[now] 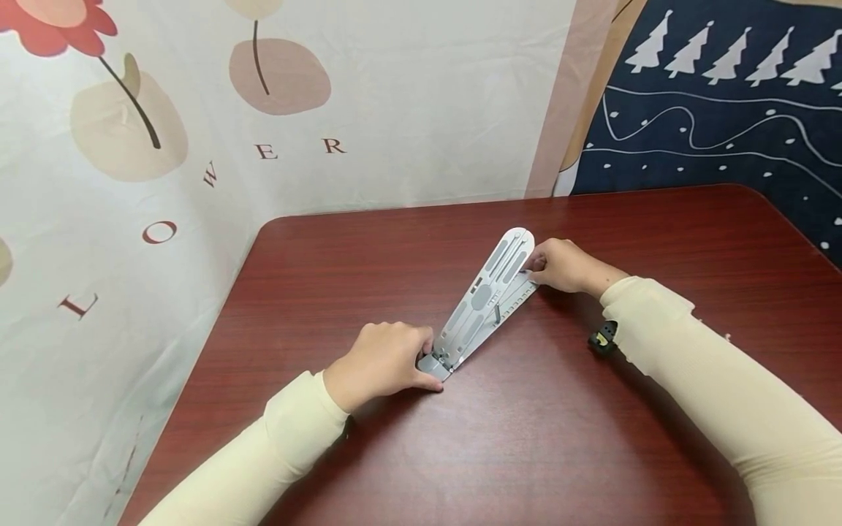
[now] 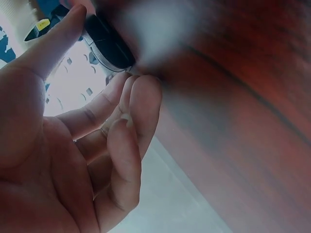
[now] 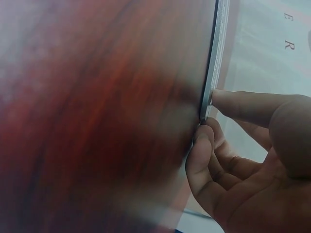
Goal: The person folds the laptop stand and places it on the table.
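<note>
- silver metal folding stand (image 1: 482,294), so where's it sitting and how's it held?

- over the middle of the red-brown table (image 1: 559,446), slanted away from the near side. its near end (image 1: 435,367) is gripped by the left hand (image 1: 384,365), thumb on one side, bent fingers on the other, opened only as wide as the piece. the far end of the lower bar (image 1: 485,330) is pinched by the right hand (image 1: 569,267), thumb almost closed onto the fingertips.

- why both ends though?

- just a guess: the joined end is probably steadied so the bars, spread in a narrow v, can be controlled from the far end, where more leverage is had.

- anything that can't be made out?

- yeah, a fair bit. the near end is partly covered by the left hand, so whether it's rested on the table can't be told. some right fingertips are hidden behind the stand. in the left wrist view a dark rounded end is shown and the rest is washed out; in the right wrist view only a thin edge is caught.
</note>
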Tool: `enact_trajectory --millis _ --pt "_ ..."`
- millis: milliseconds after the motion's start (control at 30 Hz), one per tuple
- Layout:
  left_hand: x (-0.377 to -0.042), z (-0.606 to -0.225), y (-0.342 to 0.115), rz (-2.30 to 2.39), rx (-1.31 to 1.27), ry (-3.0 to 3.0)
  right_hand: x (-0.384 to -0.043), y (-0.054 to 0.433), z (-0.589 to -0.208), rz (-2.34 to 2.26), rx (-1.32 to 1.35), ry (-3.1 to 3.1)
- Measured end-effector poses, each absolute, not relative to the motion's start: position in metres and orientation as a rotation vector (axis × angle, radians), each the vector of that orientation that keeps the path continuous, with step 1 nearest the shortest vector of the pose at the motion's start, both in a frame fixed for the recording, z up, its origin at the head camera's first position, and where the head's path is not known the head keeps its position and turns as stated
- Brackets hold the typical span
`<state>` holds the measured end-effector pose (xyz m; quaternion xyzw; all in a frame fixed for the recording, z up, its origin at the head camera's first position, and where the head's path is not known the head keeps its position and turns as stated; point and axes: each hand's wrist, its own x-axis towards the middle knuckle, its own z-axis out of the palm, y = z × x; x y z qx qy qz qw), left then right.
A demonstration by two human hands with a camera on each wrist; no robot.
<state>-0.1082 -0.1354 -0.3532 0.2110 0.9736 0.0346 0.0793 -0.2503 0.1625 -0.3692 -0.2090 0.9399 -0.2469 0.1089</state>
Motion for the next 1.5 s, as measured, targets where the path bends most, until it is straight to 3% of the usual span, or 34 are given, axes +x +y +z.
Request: enact_trajectory --millis 1500 --pt "-0.141 -0.344 -0.147 0.109 0.55 2.898 -0.218 0.185 -0.37 -0.711 -0.681 2.797"
